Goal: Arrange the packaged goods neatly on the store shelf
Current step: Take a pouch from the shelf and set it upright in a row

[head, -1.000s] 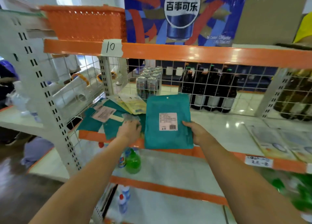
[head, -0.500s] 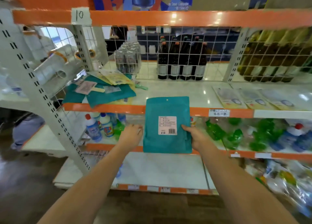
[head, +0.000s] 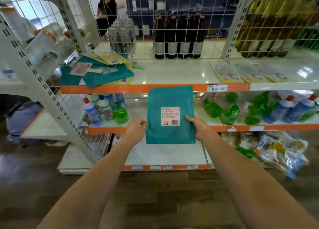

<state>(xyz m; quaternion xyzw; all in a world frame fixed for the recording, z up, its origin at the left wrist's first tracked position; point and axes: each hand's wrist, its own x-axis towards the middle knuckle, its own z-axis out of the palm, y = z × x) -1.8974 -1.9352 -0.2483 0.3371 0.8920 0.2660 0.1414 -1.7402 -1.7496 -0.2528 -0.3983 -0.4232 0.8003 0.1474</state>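
the right hand (head: 198,127) pinches the right edge of a teal pouch (head: 170,115), thumb laid over the front just beside the white barcode label (head: 170,116), the other fingers hidden behind the pack. the left hand (head: 136,129) sits at the pouch's left edge at about nine o'clock, its fingers (head: 141,123) curled and touching the edge; whether they actually grip it cannot be told. the pouch is held upright in the air in front of the shelving, its top overlapping the orange front lip of the middle shelf (head: 172,73), label facing the camera. up at ten o'clock from the pouch, a loose heap of teal and yellow packets (head: 101,71) lies askew on that shelf's left end, one corner hanging over the lip. at two o'clock, three flat pale packets (head: 248,73) lie side by side on the same shelf. behind a wire grid at twelve o'clock stand dark bottles (head: 177,37) and a cluster of cans (head: 122,37). the shelf below carries white and blue cleaner bottles (head: 100,109) at nine o'clock and green bottles (head: 229,111) at three o'clock.
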